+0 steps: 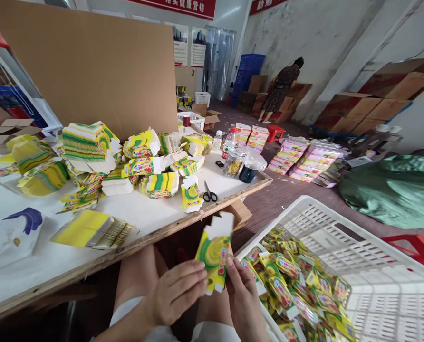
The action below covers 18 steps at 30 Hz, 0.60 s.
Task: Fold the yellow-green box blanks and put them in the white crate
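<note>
Between my two hands, above my lap, is a small yellow and green printed carton (212,251) with its white end flaps sticking up at the top. My left hand (178,292) pinches its lower left side, fingers together on the printed face. My right hand (245,297) grips the right edge with thumb and fingertips. Whether anything is inside the carton cannot be seen. To the right stands a white plastic crate (304,204) holding many yellow packets (286,285). A similar carton (191,195) lies near the table edge, beside black scissors (209,194).
Stacks of flat yellow cartons (87,147) cover the white table (119,206) before a big cardboard sheet (101,71). A bottle (229,142) and a dark cup (247,175) stand at its right end. Pink boxes (304,159), a red stool (275,133) and another person (282,88) are farther back.
</note>
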Available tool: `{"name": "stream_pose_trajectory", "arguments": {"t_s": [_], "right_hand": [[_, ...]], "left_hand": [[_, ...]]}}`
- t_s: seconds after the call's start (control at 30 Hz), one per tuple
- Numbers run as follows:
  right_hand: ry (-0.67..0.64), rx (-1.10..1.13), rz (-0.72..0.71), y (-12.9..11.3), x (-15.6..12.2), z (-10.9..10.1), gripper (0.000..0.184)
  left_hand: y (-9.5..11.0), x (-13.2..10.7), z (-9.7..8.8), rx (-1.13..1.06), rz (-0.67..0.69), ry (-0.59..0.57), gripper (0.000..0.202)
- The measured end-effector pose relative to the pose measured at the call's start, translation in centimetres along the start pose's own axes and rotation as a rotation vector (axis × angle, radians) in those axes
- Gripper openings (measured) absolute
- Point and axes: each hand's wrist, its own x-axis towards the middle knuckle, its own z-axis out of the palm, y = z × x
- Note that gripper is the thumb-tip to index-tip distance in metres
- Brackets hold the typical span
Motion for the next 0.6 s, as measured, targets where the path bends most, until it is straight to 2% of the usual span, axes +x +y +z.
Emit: {"name": "stream_pose_trajectory", "arguments": {"t_s": [0.07,0.13,0.2,0.27,0.33,0.4,0.47,0.53,0.6], "right_hand": [[-0.044,-0.026,0.015,-0.4,0.3,0.4,0.035],[-0.078,-0.04,0.028,-0.5,0.3,0.8,0.034],[-0.092,-0.018,0.044,-0.2,0.1,1.2,0.036],[-0.107,0.034,0.084,0.4,-0.4,1.7,0.036],[-0.107,0.1,0.133,1.1,-1.0,2.1,0.034],[-0.122,0.145,0.176,1.5,-1.5,2.5,0.031],[-0.151,0.167,0.191,1.6,-1.8,2.6,0.03],[-0.181,0.16,0.191,1.5,-1.9,2.6,0.03],[-0.199,0.127,0.176,1.4,-2.0,2.6,0.032]], "left_hand": [[1.8,-1.0,0.2,-0.062,-0.016,-0.038,0.075],[2.7,-1.2,0.3,-0.188,-0.151,0.059,0.069],[3.1,-0.9,0.2,-0.398,-0.421,0.282,0.061],[3.1,-0.1,0.1,-0.732,-0.755,0.478,0.056],[2.9,0.8,0.0,-1.155,-0.984,0.501,0.056],[2.7,1.4,0.0,-1.507,-1.042,0.417,0.059],[2.6,1.7,0.1,-1.671,-1.016,0.377,0.06],[2.7,1.6,0.1,-1.687,-1.01,0.391,0.055],[2.6,1.4,0.1,-1.624,-1.062,0.43,0.049]]}}
